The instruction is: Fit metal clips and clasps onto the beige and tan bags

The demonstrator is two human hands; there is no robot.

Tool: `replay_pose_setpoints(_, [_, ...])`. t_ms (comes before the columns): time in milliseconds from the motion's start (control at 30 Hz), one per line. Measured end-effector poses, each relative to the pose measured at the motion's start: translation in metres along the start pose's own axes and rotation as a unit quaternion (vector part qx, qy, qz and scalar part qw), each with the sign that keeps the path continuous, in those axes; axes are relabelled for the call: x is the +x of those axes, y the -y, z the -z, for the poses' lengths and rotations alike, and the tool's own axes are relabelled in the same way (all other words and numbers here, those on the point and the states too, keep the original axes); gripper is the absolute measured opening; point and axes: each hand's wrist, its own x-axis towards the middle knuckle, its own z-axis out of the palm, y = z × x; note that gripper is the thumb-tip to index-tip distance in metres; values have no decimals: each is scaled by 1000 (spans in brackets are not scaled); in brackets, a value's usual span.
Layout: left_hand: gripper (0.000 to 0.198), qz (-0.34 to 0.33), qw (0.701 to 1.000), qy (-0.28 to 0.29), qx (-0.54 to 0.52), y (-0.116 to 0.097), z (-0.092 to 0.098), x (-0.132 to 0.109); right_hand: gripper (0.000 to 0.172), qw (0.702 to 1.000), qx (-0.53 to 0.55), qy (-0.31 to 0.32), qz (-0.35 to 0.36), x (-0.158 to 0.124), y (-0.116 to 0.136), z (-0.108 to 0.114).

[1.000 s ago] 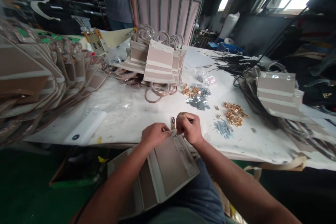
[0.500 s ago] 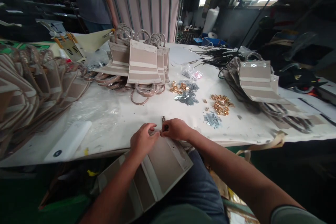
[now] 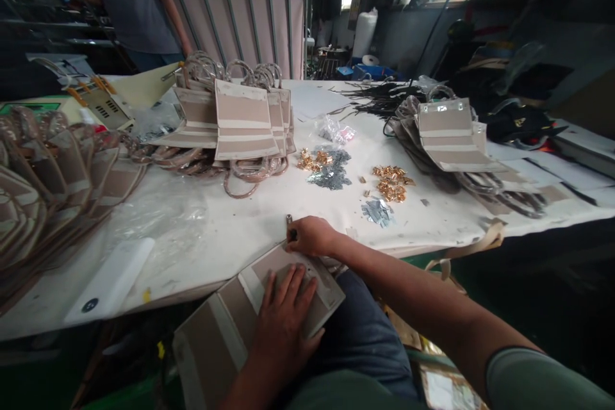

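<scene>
My left hand [image 3: 286, 314] lies flat with fingers spread on a beige bag panel [image 3: 254, 327] with pale strips across it. The panel rests tilted over my lap against the table edge. My right hand [image 3: 313, 237] is closed at the panel's upper edge. From its fist sticks the metal end of a small tool [image 3: 289, 220]; the rest is hidden by the fingers. Beyond it on the table lie gold metal fittings [image 3: 391, 182] and thin grey metal plates [image 3: 378, 212], with a second pile of grey plates [image 3: 331, 173] farther left.
Stacked beige bag panels with wrapped handles stand at centre back [image 3: 243, 118], at the left [image 3: 62, 173] and at the right [image 3: 446, 134]. A white flat object [image 3: 110, 278] lies near the left table edge. A person [image 3: 129, 6] stands behind the table.
My left hand has left the panel's upper edge beside the right hand and now lies flat lower on the panel. The right hand keeps its place at the edge. The view has shifted slightly right.
</scene>
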Motion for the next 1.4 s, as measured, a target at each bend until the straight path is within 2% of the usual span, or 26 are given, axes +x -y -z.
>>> replay_pose_setpoints(67, [83,8,1000,16,-8,3,4,2,18,1000,-2,-4,7,-2,3,4])
replay_pose_setpoints(200, [84,19,998,49,-23,4,5,2,18,1000,-7,-11,14,-14,7,15])
replay_pose_setpoints(333, [83,30,999,32,-13,0,-1,0,15,1000,-27,1,9,-36,-3,17])
replay_pose_setpoints(533, [85,34,998,-10,-43,-1,-3,0,13,1000,-12,20,2,-63,-21,1])
replay_pose_setpoints(667, [84,37,997,-34,-59,-2,-5,1,13,1000,14,16,14,-67,-24,-5])
replay_pose_setpoints(1000, [91,37,998,-17,-37,-3,-7,3,15,998,10,60,-12,-58,-24,-4])
replay_pose_setpoints(1100, [90,30,999,-35,-22,-5,-8,1,16,998,1,54,-12,-61,-21,-3])
replay_pose_setpoints(1200, [80,16,998,-64,4,-4,-9,0,16,999,-7,39,-6,-66,-16,-1])
replay_pose_setpoints(1400, [84,-75,985,-107,110,16,-24,-1,19,999,5,26,-26,-71,-8,10])
